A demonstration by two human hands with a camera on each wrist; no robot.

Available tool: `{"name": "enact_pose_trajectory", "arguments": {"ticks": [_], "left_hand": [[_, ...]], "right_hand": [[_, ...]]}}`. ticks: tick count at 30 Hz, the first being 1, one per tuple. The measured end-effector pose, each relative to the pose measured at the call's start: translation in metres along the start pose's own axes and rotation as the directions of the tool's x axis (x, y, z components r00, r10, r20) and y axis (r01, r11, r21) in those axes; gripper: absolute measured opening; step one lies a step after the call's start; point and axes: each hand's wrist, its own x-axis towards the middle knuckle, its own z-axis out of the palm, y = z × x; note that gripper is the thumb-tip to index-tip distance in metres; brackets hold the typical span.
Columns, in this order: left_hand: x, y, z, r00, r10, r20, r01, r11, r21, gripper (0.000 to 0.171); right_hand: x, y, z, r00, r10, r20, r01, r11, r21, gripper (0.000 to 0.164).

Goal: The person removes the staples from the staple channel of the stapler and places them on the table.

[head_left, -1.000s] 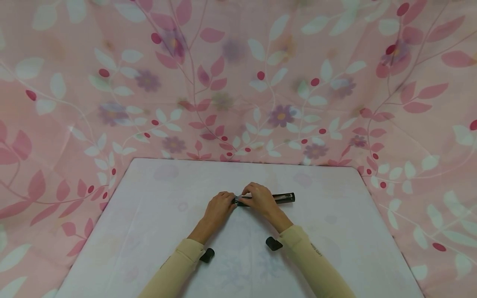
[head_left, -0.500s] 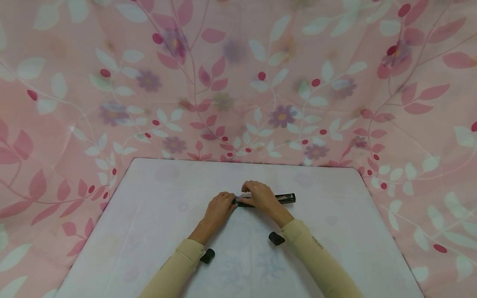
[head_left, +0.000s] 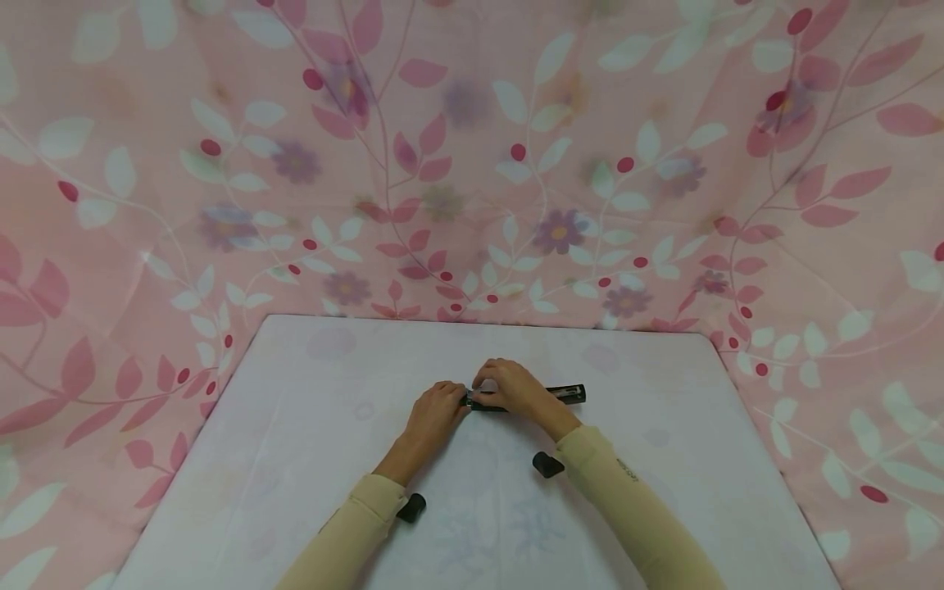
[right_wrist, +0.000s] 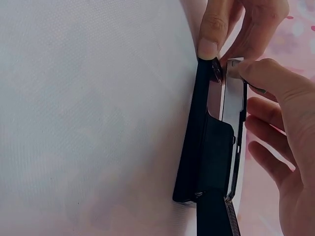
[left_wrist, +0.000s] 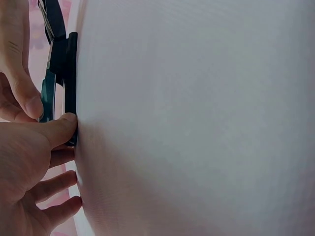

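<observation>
A black stapler [head_left: 568, 394] lies open on the white table, its top arm swung back to the right in the head view. My left hand [head_left: 433, 414] pinches the front end of its base, with the thumb [right_wrist: 208, 48] on the base's edge in the right wrist view. My right hand [head_left: 516, 389] is over the middle of the stapler. In the right wrist view its thumb presses the front end of the metal staple channel [right_wrist: 233, 103], and the other fingers curl behind it. The left wrist view shows the stapler's black base [left_wrist: 71, 78] edge-on against the tabletop.
The white cloth-covered table [head_left: 310, 459] has faint printed shapes. Pink floral fabric [head_left: 472, 164] hangs behind and at both sides. Black wrist-worn pieces [head_left: 547, 465] stick out by both cream sleeves [head_left: 354, 524].
My right hand's index finger, raised half a second ago, has come down closer to the thumb at the staple channel. The right wrist has shifted slightly. The left hand stays in place.
</observation>
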Motion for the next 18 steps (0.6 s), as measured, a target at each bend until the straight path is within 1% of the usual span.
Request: {"name": "enact_pose_trajectory", "arguments": {"ticks": [12, 18], "left_hand": [[-0.0003, -0.0006, 0.0015, 1.000, 0.013, -0.024, -0.014, 1.000, -0.023, 0.032], [0.0000, -0.0020, 0.0027, 0.999, 0.022, -0.038, -0.023, 1.000, -0.020, 0.030]], "right_hand": [[0.0022, 0.0054, 0.0048, 1.000, -0.025, -0.003, 0.025, 0.998, 0.052, 0.013], [0.0030, 0.0072, 0.0064, 1.000, -0.019, -0.004, 0.019, 0.997, 0.074, 0.013]]}}
